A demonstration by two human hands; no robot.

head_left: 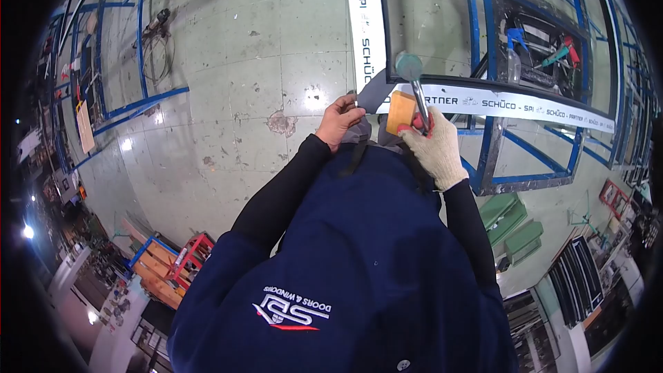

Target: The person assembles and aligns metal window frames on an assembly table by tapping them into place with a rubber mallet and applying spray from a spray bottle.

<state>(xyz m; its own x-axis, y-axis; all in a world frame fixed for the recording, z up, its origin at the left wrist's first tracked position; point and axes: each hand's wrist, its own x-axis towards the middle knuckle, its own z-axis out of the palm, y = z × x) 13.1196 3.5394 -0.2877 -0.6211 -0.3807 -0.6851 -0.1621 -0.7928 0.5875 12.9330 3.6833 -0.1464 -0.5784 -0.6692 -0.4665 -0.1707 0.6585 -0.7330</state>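
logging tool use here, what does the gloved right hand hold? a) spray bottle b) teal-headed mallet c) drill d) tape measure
B: the gloved right hand is closed around the red handle of a teal-headed mallet; the bare left hand pinches a grey strip.

I saw the left grip (338, 121), bare, pinched on a grey flap (373, 92) at the near corner of the white window frame (497, 101). The right grip (436, 150), in a white knit glove, was closed round the red handle of a mallet (409, 67), whose round head was raised just above that corner. An orange block (400, 112) sat against the frame between the two grips. The frame lay on a blue steel rack (528, 178). A spray bottle (512, 55) stood toward the rack's far right corner, and a tiled floor (262, 62) showed below.
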